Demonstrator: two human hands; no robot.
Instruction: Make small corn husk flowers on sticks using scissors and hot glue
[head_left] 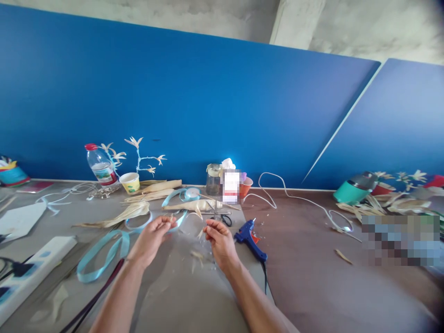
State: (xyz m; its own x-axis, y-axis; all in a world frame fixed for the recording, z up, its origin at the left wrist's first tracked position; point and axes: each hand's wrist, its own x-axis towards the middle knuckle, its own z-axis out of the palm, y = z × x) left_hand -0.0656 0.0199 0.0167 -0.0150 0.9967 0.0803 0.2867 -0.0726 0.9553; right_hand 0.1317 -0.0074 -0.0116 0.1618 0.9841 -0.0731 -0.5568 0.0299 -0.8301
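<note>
My left hand [152,236] is closed in a pinch over the grey table sheet [180,296], holding a small pale strip of dried husk at its fingertips. My right hand [218,240] is curled shut close beside it; what it pinches is too small to name. Between and below the hands lie husk scraps [197,256]. A light blue ribbon [104,252] loops under and left of my left hand. A blue glue gun [250,238] lies just right of my right hand. Scissors [222,216] rest behind the hands.
Dried corn husks [138,210], a water bottle [101,169], a yellow cup [130,181], a glass jar [213,179] and a husk-flower twig [138,157] stand along the blue wall. A white power strip [31,270] lies at left. A white cable [298,199], teal container [354,188] and more husks [398,203] sit at right.
</note>
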